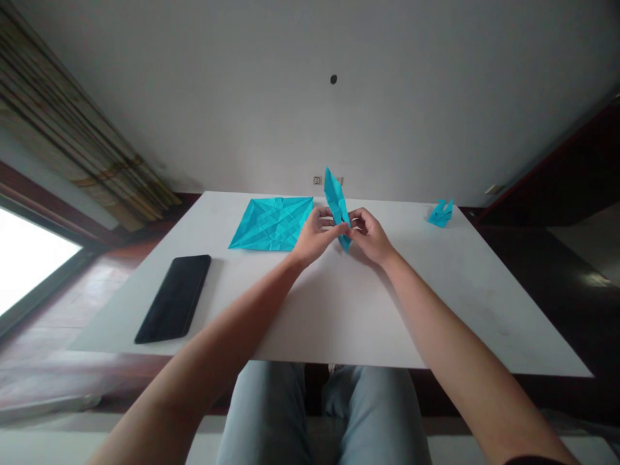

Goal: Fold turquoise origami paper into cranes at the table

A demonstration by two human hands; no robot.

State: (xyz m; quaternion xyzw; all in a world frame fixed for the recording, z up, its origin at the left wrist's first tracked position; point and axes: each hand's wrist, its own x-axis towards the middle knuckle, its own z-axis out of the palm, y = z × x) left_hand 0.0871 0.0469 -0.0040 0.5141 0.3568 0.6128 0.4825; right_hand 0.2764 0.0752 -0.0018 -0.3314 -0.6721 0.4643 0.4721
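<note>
Both of my hands are raised over the middle of the white table (334,316), pinching a narrow folded piece of turquoise origami paper (335,200) between them. My left hand (314,237) grips it from the left, and my right hand (368,236) grips it from the right. The paper stands up on edge, and my fingers hide its middle. To the left of my left hand lies a flat turquoise sheet (271,224) marked with many crease lines. A small folded turquoise origami figure (440,214) sits near the far right edge of the table.
A black smartphone or tablet (173,298) lies face down or dark at the table's left. The table's near edge runs above my knees in light blue jeans (320,413). A curtained window (33,258) is at the left, and a white wall with a socket (317,180) stands behind.
</note>
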